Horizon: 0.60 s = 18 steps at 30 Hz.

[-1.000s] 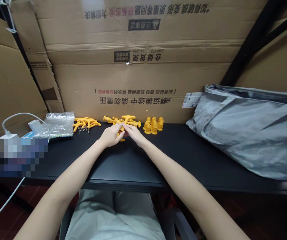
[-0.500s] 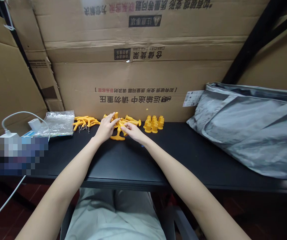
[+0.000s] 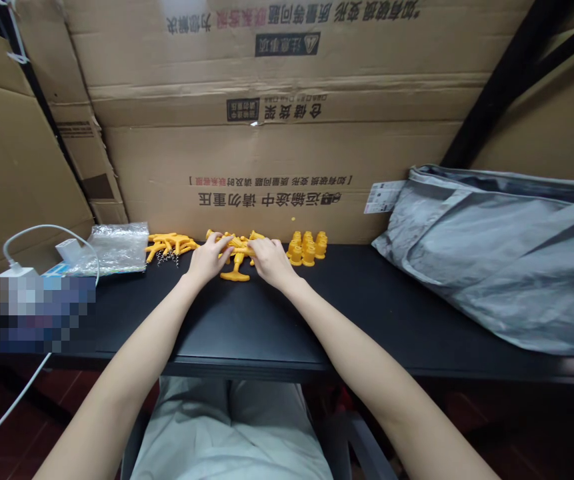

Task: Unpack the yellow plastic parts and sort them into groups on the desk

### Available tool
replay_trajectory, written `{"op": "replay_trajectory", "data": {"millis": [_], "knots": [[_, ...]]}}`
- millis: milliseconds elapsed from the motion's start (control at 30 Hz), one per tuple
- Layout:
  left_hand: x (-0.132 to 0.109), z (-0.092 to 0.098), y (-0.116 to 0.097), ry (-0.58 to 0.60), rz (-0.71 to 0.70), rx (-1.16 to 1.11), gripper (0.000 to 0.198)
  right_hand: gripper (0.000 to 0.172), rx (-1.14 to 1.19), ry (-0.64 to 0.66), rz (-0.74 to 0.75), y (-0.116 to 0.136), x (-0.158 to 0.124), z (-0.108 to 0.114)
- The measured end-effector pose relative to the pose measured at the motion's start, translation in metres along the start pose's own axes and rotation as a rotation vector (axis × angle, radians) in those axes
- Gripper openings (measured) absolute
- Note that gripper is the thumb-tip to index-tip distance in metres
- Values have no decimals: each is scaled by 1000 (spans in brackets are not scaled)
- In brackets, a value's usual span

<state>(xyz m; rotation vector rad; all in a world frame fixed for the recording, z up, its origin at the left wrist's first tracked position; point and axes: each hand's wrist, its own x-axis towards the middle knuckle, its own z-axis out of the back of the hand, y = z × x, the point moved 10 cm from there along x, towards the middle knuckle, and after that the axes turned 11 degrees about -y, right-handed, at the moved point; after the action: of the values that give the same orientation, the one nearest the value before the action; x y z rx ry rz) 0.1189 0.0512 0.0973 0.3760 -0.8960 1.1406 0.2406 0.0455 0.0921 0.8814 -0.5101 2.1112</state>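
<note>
A heap of yellow T-shaped parts (image 3: 239,240) lies on the black table (image 3: 247,327), and both hands are on it. The left hand (image 3: 208,258) reaches onto the left side of the heap, its fingers half bent and spread over the parts. The right hand (image 3: 268,259) covers the right side of the heap, its fingers curled downward. Each hand touches the parts, but I cannot tell if either one really grips a piece. One single T-shaped part (image 3: 235,272) lies at the near side of the heap, between the two hands.

Just right of the heap stands a group of small yellow cones (image 3: 308,248). Left of the heap is a second bunch of yellow parts (image 3: 169,245), and further left a clear plastic bag (image 3: 117,248). Far right of the heap lies a grey bag (image 3: 497,260). Behind the heap stands a cardboard box (image 3: 267,160).
</note>
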Motion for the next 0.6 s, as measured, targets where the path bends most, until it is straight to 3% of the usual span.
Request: {"op": "replay_trajectory", "data": {"millis": [200, 600], "knots": [[-3, -9, 1, 132, 10, 72, 47, 31, -2, -33, -43, -4, -1, -1], [-4, -14, 7, 77, 13, 68, 42, 30, 30, 56, -63, -6, -2, -8]]}}
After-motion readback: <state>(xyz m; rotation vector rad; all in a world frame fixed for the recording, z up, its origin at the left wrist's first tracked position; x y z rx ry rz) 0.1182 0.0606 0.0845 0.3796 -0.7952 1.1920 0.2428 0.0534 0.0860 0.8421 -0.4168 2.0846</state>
